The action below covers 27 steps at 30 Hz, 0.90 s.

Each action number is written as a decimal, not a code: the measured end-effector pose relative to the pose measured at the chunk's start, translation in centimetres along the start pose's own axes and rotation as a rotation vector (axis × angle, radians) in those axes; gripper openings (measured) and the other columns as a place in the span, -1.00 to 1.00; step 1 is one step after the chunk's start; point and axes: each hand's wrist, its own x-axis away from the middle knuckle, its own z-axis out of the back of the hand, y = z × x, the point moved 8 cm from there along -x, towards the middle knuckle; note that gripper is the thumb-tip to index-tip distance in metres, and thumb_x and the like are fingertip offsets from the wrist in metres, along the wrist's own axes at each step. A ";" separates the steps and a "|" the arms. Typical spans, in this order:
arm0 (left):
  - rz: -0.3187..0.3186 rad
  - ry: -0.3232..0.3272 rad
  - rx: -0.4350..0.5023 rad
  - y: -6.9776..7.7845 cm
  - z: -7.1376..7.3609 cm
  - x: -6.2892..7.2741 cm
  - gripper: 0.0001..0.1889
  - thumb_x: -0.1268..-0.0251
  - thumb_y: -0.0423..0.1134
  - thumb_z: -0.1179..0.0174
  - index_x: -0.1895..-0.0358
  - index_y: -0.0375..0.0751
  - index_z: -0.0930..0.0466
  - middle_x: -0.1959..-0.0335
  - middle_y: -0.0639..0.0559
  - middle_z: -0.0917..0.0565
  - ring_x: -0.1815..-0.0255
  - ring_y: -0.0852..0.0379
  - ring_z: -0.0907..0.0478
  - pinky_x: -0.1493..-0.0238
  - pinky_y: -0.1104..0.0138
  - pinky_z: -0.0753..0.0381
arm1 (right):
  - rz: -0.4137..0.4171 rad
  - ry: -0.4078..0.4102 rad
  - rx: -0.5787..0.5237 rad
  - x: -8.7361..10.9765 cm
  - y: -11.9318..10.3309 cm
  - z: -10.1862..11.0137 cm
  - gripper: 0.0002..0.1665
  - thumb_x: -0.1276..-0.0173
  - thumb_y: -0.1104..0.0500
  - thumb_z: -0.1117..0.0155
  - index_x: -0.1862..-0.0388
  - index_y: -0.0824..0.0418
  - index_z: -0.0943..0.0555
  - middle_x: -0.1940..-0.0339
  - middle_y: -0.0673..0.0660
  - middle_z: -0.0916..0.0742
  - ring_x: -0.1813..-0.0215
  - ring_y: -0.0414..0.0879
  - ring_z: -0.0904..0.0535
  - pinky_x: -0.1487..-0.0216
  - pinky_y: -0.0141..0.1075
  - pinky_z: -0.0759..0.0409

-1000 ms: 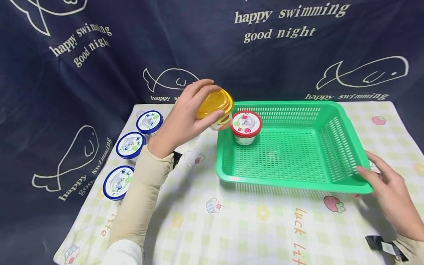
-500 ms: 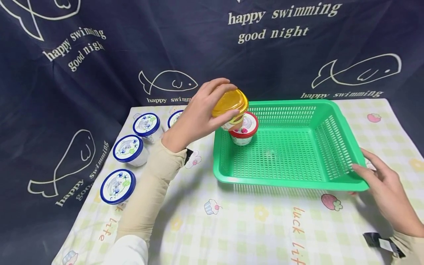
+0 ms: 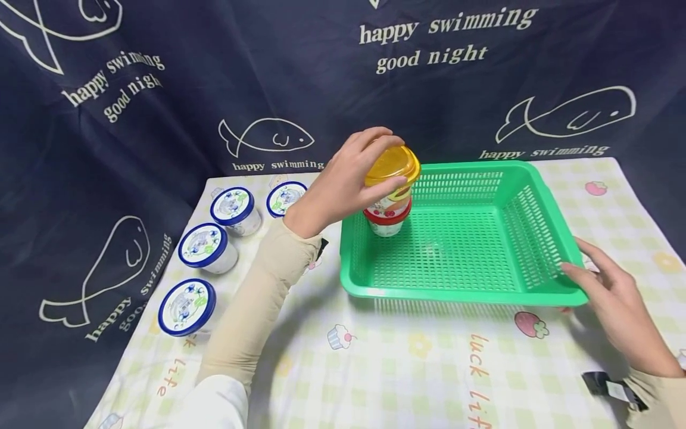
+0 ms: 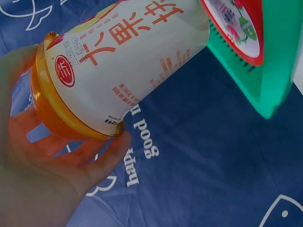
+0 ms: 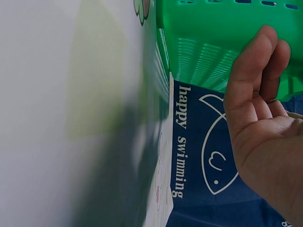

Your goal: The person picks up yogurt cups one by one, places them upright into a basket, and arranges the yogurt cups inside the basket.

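Note:
My left hand (image 3: 354, 179) grips a yogurt cup (image 4: 128, 52) by its clear yellow lid. In the head view the cup hangs over the left end of the green basket (image 3: 429, 293) and hides most of a red-lidded cup (image 3: 388, 225) inside it. Part of that red lid shows close to the held cup's bottom in the left wrist view; whether they touch I cannot tell. At the basket's right end, my right hand (image 3: 624, 304) holds the rim, thumb over the edge and fingers on the outer side.
Several blue-lidded cups stand on the left of the table, among them a front one (image 3: 187, 307), a middle one (image 3: 203, 245) and a back one (image 3: 286, 198) partly behind my left wrist. A dark blue printed curtain (image 3: 300, 71) hangs behind the checked tablecloth (image 3: 396, 375).
My left hand has carried the yellow-lidded yogurt cup rightward, over the red-lidded cup. My right hand stays on the basket. The head view has shifted slightly.

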 end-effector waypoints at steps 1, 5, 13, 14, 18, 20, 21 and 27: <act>-0.003 -0.003 0.003 0.1 -0.2 -0.1 -0.47 -0.33 0.10 -0.25 -0.23 -0.13 -0.53 -0.25 -0.01 -0.47 -0.33 0.07 -0.32 -0.34 0.34 -0.32 | 0.003 0.000 -0.002 0.0 0.0 0.0 -0.32 -0.57 0.08 -0.08 -0.60 -0.08 -0.16 0.48 -0.06 -0.75 0.55 -0.02 -0.66 0.37 -0.46 -0.45; -0.020 -0.026 0.003 0.5 -1.2 -0.8 -0.46 -0.34 0.12 -0.24 -0.24 -0.13 -0.53 -0.25 -0.02 -0.47 -0.32 0.06 -0.32 -0.32 0.35 -0.33 | 0.011 0.001 0.004 0.0 -0.2 0.0 -0.32 -0.58 0.08 -0.07 -0.60 -0.07 -0.16 0.50 -0.02 -0.75 0.56 -0.01 -0.66 0.38 -0.46 -0.46; -0.009 -0.110 -0.007 1.1 -3.1 -2.3 -0.42 -0.36 0.18 -0.17 -0.31 -0.07 -0.48 -0.32 0.00 -0.43 -0.38 0.11 -0.26 -0.30 0.43 -0.32 | 0.010 -0.005 -0.001 0.0 -0.2 0.1 -0.32 -0.58 0.07 -0.07 -0.60 -0.06 -0.15 0.50 0.03 -0.76 0.55 0.01 -0.67 0.35 -0.46 -0.47; -0.012 -0.115 -0.005 1.2 -3.3 -2.5 -0.42 -0.37 0.18 -0.17 -0.31 -0.07 -0.48 -0.32 0.01 -0.42 -0.38 0.11 -0.26 -0.29 0.44 -0.32 | 0.007 -0.005 -0.003 0.0 -0.2 0.1 -0.32 -0.58 0.07 -0.07 -0.60 -0.06 -0.15 0.49 0.03 -0.76 0.55 0.00 -0.67 0.35 -0.46 -0.47; -0.019 -0.131 0.012 1.4 -4.1 -3.1 -0.42 -0.37 0.19 -0.15 -0.31 -0.06 -0.47 -0.31 0.03 -0.42 -0.36 0.12 -0.26 -0.26 0.46 -0.32 | 0.004 -0.006 -0.009 0.0 -0.2 0.1 -0.32 -0.57 0.07 -0.08 -0.60 -0.07 -0.16 0.48 0.02 -0.77 0.55 0.01 -0.67 0.36 -0.44 -0.48; -0.021 -0.138 0.014 1.5 -4.5 -3.4 -0.42 -0.37 0.20 -0.14 -0.31 -0.05 -0.47 -0.31 0.04 -0.41 -0.34 0.13 -0.27 -0.24 0.47 -0.33 | 0.008 -0.006 -0.015 0.0 -0.2 0.1 -0.33 -0.57 0.08 -0.08 -0.59 -0.07 -0.17 0.48 0.03 -0.77 0.56 0.02 -0.66 0.36 -0.45 -0.49; -0.020 -0.144 0.014 1.5 -4.7 -3.6 -0.42 -0.37 0.21 -0.14 -0.31 -0.04 -0.47 -0.31 0.05 -0.41 -0.34 0.13 -0.27 -0.23 0.48 -0.33 | 0.009 -0.008 -0.018 0.1 -0.2 0.1 -0.33 -0.57 0.09 -0.08 -0.59 -0.07 -0.18 0.49 0.04 -0.77 0.56 0.02 -0.66 0.36 -0.44 -0.49; -0.020 -0.177 0.015 1.8 -6.0 -4.3 -0.43 -0.38 0.22 -0.12 -0.31 -0.01 -0.46 -0.32 0.09 -0.39 -0.32 0.15 -0.27 -0.21 0.50 -0.32 | 0.014 -0.002 -0.016 0.2 -0.3 0.1 -0.33 -0.57 0.08 -0.08 -0.59 -0.06 -0.18 0.51 0.07 -0.76 0.58 0.03 -0.65 0.33 -0.48 -0.47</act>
